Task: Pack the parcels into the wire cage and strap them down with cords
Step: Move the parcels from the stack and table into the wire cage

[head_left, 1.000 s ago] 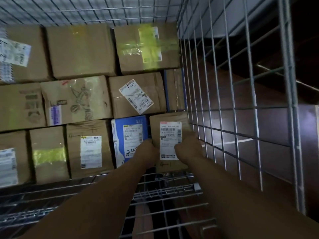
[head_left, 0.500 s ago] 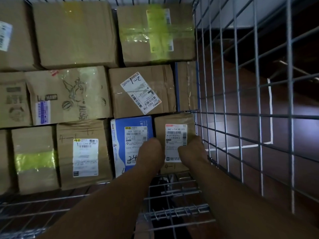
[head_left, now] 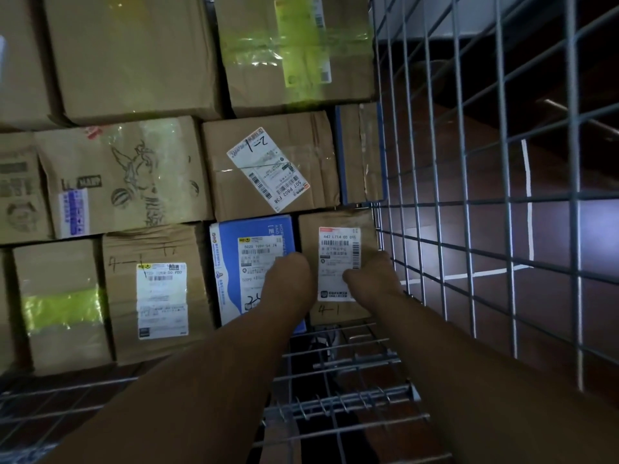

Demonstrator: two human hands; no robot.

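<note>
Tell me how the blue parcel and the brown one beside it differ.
The blue parcel is printed blue and white; the brown parcel is plain cardboard. The brown parcel sits against the cage's wire side; the blue parcel is one place in. The left hand and right hand flank the brown parcel, the left one partly hiding the blue parcel's label. Both carry white barcode labels.

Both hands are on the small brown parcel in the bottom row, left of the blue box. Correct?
Not quite. The head view shows the left hand and right hand on the small brown parcel in the bottom row, but it sits right of the blue box, beside the wire side wall.
</note>
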